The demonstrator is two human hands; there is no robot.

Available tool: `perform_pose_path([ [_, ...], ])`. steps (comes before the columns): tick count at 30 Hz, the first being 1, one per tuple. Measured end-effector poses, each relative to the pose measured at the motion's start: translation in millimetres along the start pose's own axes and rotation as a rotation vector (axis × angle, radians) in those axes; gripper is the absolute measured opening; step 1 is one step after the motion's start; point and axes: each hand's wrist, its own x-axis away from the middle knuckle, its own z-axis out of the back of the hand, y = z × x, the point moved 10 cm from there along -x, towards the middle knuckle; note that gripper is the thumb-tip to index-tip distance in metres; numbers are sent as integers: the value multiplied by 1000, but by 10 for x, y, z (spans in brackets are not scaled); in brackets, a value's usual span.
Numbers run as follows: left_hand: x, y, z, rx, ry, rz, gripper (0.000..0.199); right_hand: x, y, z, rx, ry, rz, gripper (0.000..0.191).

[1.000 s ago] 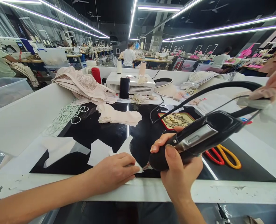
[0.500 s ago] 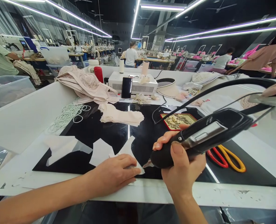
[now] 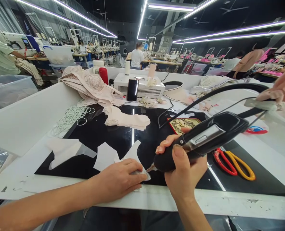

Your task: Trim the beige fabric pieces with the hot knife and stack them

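Observation:
My left hand (image 3: 120,179), fingers curled and pressed together, grips the near end of a white cut piece (image 3: 133,151) on the black glossy board (image 3: 89,128). My right hand (image 3: 184,166) is wrapped round a black corded hand-held cutter (image 3: 205,138), tilted with its narrow metal tip (image 3: 152,167) down at the piece's edge, beside my left fingertips. I cannot tell whether the tip touches the piece. More white cut pieces (image 3: 105,156) lie left of my left hand. A stack of pale pink fabric pieces (image 3: 128,117) rests farther back.
Red-and-yellow-handled scissors (image 3: 240,164) lie right of my right hand. Behind the cutter is a tray (image 3: 170,123) of small pieces. Pale green rings (image 3: 72,116) lie left; a phone (image 3: 132,90) leans on a vented white box (image 3: 118,82). Another person's hand (image 3: 280,88) is near the cutter's cord.
My right hand and the cutter have shifted slightly left, bringing the tip closer to the white piece. The other person's hand has come farther in from the right. My left hand keeps its grip.

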Motion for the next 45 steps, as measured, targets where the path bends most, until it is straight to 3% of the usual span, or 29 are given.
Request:
perform_pose_path([
  [12,10,6,9,-39,3,18,29,-73,20,-51,-8,4,-2,40],
  [21,38,6,25,-63,-8,28,36,-161,175,-226,-52,-34,-24,41],
  [28,59,-17,55,-156,10,52,39,-145,169,-209,-57,-31,-8,37],
  [45,80,-54,51,-141,5,118,44,-154,243,-273,-66,-56,9,41],
])
